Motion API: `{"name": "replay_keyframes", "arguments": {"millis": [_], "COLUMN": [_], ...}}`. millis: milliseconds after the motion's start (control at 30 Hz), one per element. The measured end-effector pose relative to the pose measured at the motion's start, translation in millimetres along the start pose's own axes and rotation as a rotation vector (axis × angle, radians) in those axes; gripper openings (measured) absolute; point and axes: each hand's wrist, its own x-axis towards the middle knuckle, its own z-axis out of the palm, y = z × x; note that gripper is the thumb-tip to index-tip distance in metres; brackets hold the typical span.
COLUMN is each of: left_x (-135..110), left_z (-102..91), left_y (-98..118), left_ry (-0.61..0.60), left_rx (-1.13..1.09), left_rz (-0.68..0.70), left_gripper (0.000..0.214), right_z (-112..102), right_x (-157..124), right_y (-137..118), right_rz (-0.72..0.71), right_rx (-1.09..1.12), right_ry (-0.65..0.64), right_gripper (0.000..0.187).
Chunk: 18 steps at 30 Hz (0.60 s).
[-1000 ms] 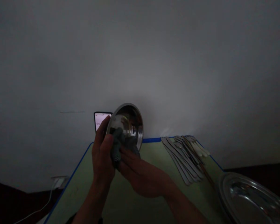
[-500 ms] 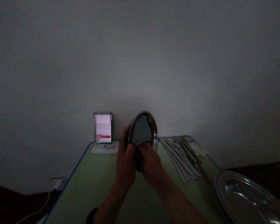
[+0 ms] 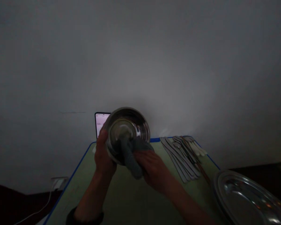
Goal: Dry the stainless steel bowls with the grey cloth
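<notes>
A round stainless steel bowl (image 3: 144, 126) is held up above the table, tilted so its inside faces me. My left hand (image 3: 103, 156) grips its left rim, thumb at the edge and the other fingers hidden behind. My right hand (image 3: 152, 167) is closed on a grey cloth (image 3: 131, 154) at the bowl's lower right rim. Part of the cloth lies inside the bowl and a fold hangs down over the rim. The cloth and right fingers are somewhat blurred.
The green table (image 3: 77, 184) has a blue edge against the wall. A lit phone (image 3: 101, 120) stands behind the bowl. Forks, spoons and other cutlery (image 3: 182, 156) lie in rows at the right. A large oval metal tray (image 3: 239, 193) sits at the lower right.
The bowl has turned from nearly edge-on to facing me and shifted left, now partly covering the phone. The cloth has moved from deep inside the bowl to its lower right rim.
</notes>
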Motion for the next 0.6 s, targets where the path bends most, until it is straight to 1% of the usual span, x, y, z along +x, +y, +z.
{"name": "replay_keyframes", "arguments": {"millis": [33,67,100,167,200,233,267,300,333,367,400,467,500,567,600], "left_x": [1,2,4,6,7,8,8,8,7,5,3,-1,-2,-3,-1], "left_z": [0.6,1.1,1.4,1.1,0.2,-1.0,-2.4,-3.9,-5.3,-6.3,-6.8,-6.8,-6.5,-7.0,-8.0], "left_y": [0,1,2,6,7,8,8,7,6,5,4,4,4,4,3], "left_ry": [-0.001,-0.01,-0.02,-0.049,-0.053,-0.05,-0.039,-0.026,-0.009,0.006,0.019,0.032,0.024,-0.026,-0.06], "left_rx": [-0.019,-0.039,-0.067,-0.129,-0.14,-0.13,-0.107,-0.078,-0.049,-0.023,0.0,0.036,0.05,0.058,0.065], "left_rz": [-0.015,-0.021,-0.03,-0.045,-0.07,-0.111,-0.163,-0.215,-0.258,-0.296,-0.331,-0.421,-0.478,-0.551,-0.556], "left_gripper": [0.03,0.031,0.031,0.033,0.034,0.034,0.032,0.029,0.027,0.024,0.023,0.022,0.022,0.024,0.027], "right_z": [-4,-8,-12,-20,-22,-24,-25,-26,-27,-28,-29,-34,-38,-45,-48], "right_x": [-6,-10,-13,-12,-10,-6,-1,4,10,15,20,27,29,32,32], "right_y": [7,13,18,24,25,26,25,24,23,22,22,24,26,31,34], "right_rz": [0.016,0.069,0.168,0.469,0.628,0.762,0.856,0.906,0.927,0.938,0.946,0.934,0.912,0.843,0.812], "right_rx": [-0.024,-0.025,-0.003,0.119,0.233,0.384,0.554,0.719,0.854,0.943,0.982,0.966,0.937,0.827,0.737], "right_ry": [0.049,0.128,0.231,0.466,0.568,0.642,0.684,0.7,0.708,0.709,0.707,0.686,0.653,0.561,0.52], "right_gripper": [0.042,0.041,0.039,0.025,0.018,0.016,0.019,0.022,0.024,0.025,0.026,0.031,0.034,0.04,0.04]}}
